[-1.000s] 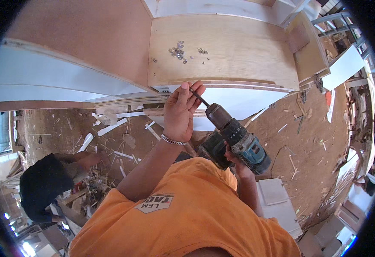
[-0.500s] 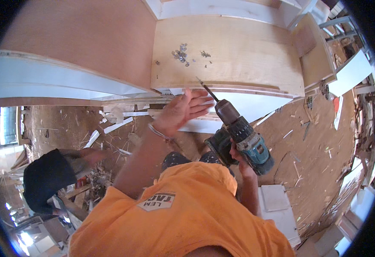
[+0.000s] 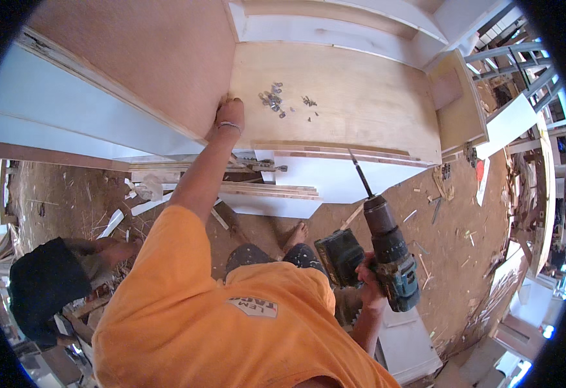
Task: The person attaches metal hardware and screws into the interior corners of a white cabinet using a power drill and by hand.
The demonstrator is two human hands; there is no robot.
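My right hand is wrapped round the grip of a teal and black cordless drill, held low at the right with its long bit pointing up towards a wooden cabinet. My left hand reaches into that cabinet, its fingers curled down at the corner where the bare plywood board meets the brown side panel. What is in those fingers, if anything, is hidden. Just right of it on the board lie a pile of small metal fittings and a little heap of screws.
Wood strips and a white panel run along the cabinet's front edge. Offcuts and shavings litter the brown floor. A white panel lies near my right side. At the left, another person in a dark top is bent over.
My left hand has moved from beside the drill bit, where it was open, up and left into the cabinet corner, its fingers now curled. The drill has moved down and right.
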